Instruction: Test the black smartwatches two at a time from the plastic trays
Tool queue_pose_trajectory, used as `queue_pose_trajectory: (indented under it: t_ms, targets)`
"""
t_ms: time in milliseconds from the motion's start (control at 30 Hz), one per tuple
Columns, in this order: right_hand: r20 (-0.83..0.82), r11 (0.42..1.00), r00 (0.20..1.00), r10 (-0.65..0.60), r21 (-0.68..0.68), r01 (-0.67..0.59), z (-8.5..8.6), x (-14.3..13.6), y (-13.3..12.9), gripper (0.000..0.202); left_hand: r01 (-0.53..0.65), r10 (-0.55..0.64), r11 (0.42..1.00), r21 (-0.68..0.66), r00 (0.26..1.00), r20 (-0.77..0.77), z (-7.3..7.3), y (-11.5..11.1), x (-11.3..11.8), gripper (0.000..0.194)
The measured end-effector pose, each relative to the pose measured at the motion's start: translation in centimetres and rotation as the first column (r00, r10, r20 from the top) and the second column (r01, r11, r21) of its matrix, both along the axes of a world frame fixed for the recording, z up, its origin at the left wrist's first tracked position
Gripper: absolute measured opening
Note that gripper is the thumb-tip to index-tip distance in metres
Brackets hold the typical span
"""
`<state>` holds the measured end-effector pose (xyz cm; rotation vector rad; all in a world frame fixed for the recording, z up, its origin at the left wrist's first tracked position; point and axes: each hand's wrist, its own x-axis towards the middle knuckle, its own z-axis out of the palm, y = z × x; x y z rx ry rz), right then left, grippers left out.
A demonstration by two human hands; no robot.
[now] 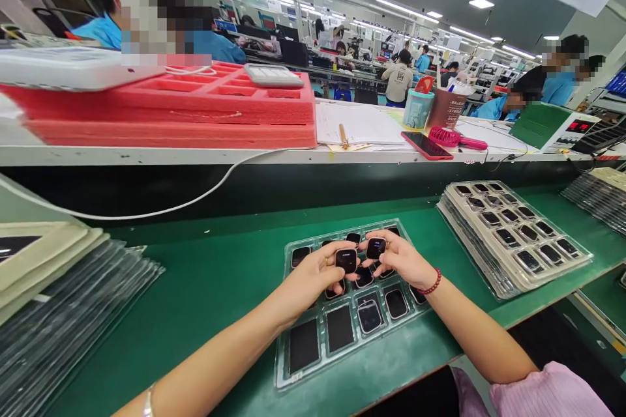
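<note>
My left hand is closed on a square smartwatch body with a dark screen and a pale rim, held above a clear plastic tray. Close beside it, my right hand grips a second watch body, whose screen shows small lit marks. Both screens face up towards me. Beneath the hands, several similar watch bodies sit in the tray's pockets, among them one in the front row. Two front-left pockets hold no watch and look black. My hands partly hide the middle of the tray.
Stacked trays of watch bodies stand to the right, more stacked trays to the left. A raised shelf behind bears red foam, a phone, a pink handheld fan and a green power supply. Several co-workers are beyond.
</note>
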<state>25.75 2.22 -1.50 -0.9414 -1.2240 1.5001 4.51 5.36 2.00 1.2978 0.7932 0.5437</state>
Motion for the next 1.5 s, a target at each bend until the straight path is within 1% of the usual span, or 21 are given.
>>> queue_pose_trajectory:
  t_ms: [167,267,367,467,533,633,700,767,867,933,1000,1133,1333,1500]
  targets:
    - [0.064,0.999,0.997,-0.052,0.015,0.051,0.3,0.0,-0.8,0.044,-0.033,0.036,0.998,-0.061,0.998,0.052,-0.2,-0.5,0.3,0.051]
    - [0.120,0.999,0.992,-0.047,0.024,0.044,-0.1,0.1,-0.8,0.045,-0.014,0.018,0.998,-0.059,0.998,0.063,-0.7,-0.4,0.2,0.050]
    - [0.165,0.999,0.986,-0.032,0.035,0.026,-0.5,0.0,-0.8,0.040,-0.007,0.008,1.000,-0.017,0.999,0.051,-1.0,-0.3,-0.1,0.042]
    - [0.221,0.997,0.973,-0.066,0.048,0.057,-0.6,-0.1,-1.0,0.030,-0.019,0.018,0.999,0.038,1.000,0.022,-1.1,-0.3,-0.2,0.035]
    - [0.244,0.996,0.967,-0.078,0.057,0.066,-0.5,-0.1,-1.0,0.029,-0.016,0.016,0.999,0.051,1.000,0.001,-1.0,-0.4,-0.2,0.034]
    - [0.193,0.998,0.981,-0.018,0.056,0.007,0.2,0.1,-1.2,0.038,0.019,-0.019,0.999,0.034,1.000,0.008,-0.4,-0.4,-0.3,0.043]
    - [0.111,0.999,0.993,0.037,0.033,-0.041,0.9,0.3,-1.5,0.048,0.052,-0.053,0.999,0.010,0.998,0.042,0.3,-0.6,-0.6,0.054]
    - [0.032,0.997,0.996,0.078,0.001,-0.078,1.8,0.7,-1.8,0.056,0.083,-0.082,0.997,-0.008,0.994,0.076,1.2,-0.7,-1.0,0.061]
    - [-0.039,0.995,0.994,0.102,-0.007,-0.102,2.9,1.2,-2.3,0.062,0.099,-0.097,0.995,-0.008,0.990,0.106,2.4,-1.0,-1.5,0.063]
    - [-0.040,0.996,0.995,0.089,0.005,-0.089,3.3,1.5,-2.5,0.061,0.090,-0.090,0.996,0.010,0.989,0.115,2.7,-1.2,-1.6,0.062]
    - [-0.026,0.997,0.997,0.074,0.009,-0.074,3.3,1.6,-2.6,0.059,0.065,-0.069,0.997,0.034,0.990,0.122,2.5,-1.3,-1.4,0.055]
    - [0.004,0.996,0.996,0.087,0.002,-0.087,2.6,1.4,-2.3,0.059,-0.005,-0.006,0.996,0.090,0.993,0.122,1.6,-1.3,-0.9,0.039]
    - [0.042,0.992,0.991,0.125,0.008,-0.125,2.0,1.1,-2.3,0.058,-0.001,-0.002,0.995,0.101,1.000,0.031,1.6,-1.5,-0.9,0.047]
    - [0.065,0.990,0.988,0.141,0.003,-0.141,1.6,0.9,-2.0,0.059,-0.027,0.022,0.994,0.103,0.999,0.043,0.9,-1.1,-0.6,0.033]
